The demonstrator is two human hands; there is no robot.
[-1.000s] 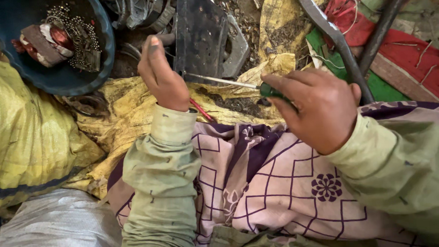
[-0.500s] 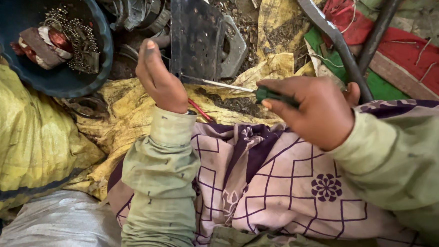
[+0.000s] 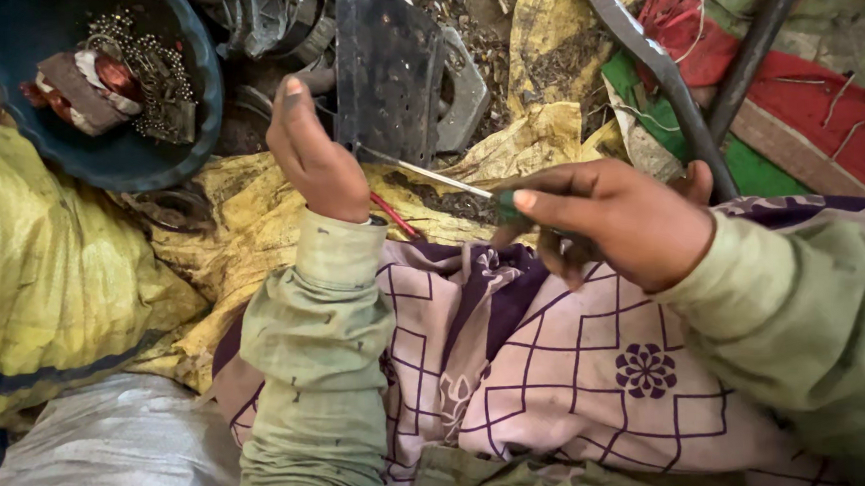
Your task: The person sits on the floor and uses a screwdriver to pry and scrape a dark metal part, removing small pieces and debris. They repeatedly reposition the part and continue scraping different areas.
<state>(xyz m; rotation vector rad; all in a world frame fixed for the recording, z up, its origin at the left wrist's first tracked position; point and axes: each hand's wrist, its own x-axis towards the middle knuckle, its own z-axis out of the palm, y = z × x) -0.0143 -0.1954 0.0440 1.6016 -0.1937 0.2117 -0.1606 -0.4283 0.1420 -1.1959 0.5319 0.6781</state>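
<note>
— What's hard to see?
— The screwdriver [image 3: 449, 178] tip, hidden behind the left hand [image 3: 316, 158] steadying the dark metal plate [image 3: 384, 68]; right hand [image 3: 621, 219] clenches the handle
— Changed?
— Right hand slid lower — shaft shows longer

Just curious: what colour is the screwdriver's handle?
Green, in the head view: the screwdriver handle peeks out of the right hand.

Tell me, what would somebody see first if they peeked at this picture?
Probably the two hands in the middle: the right hand grips a green-handled screwdriver with a thin metal shaft, whose tip points at a dark perforated metal plate that the left hand steadies. At the top left sits a round blue bowl holding a copper-wound motor part and grey metal scraps.
</note>
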